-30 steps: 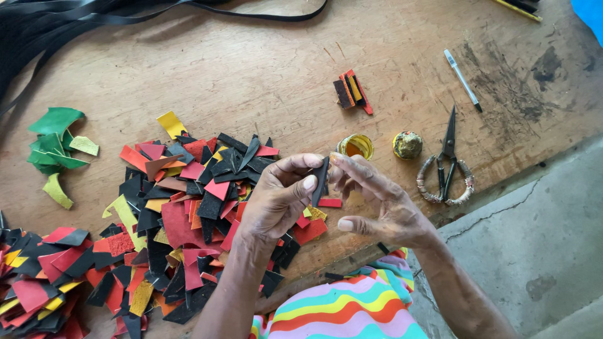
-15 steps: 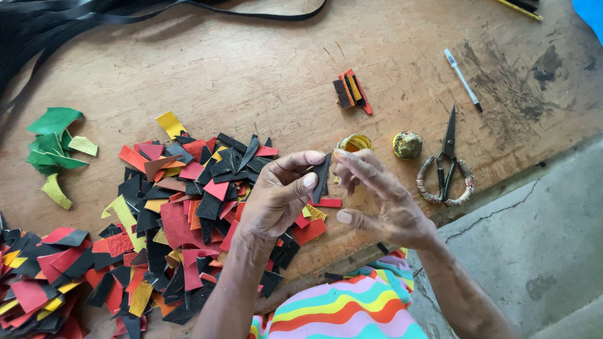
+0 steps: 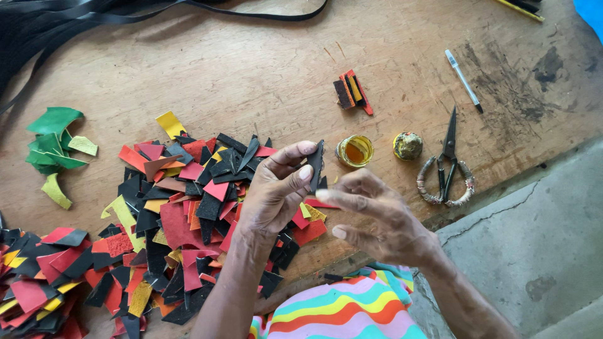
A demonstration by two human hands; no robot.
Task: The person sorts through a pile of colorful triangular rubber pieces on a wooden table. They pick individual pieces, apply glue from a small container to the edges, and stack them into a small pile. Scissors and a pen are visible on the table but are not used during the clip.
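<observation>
My left hand [image 3: 273, 194] pinches a small black leather piece [image 3: 316, 164] upright between thumb and fingers, above the heap of black, red and yellow leather scraps [image 3: 182, 213]. My right hand [image 3: 377, 216] hovers just right of the piece, fingers spread and pointing left, holding nothing that I can see. A small open pot of yellow glue [image 3: 355, 150] stands just beyond the two hands, and its lid [image 3: 408, 145] lies to the right of it.
Scissors with wrapped handles [image 3: 447, 166] and a pen [image 3: 463, 72] lie at the right, by the table's edge. A small stack of cut strips [image 3: 352, 92] sits further back. Green scraps [image 3: 53, 144] are far left, black straps [image 3: 75, 19] at the top.
My right hand has drawn slightly back from the black piece and its fingers have spread. The left hand keeps the piece in about the same place.
</observation>
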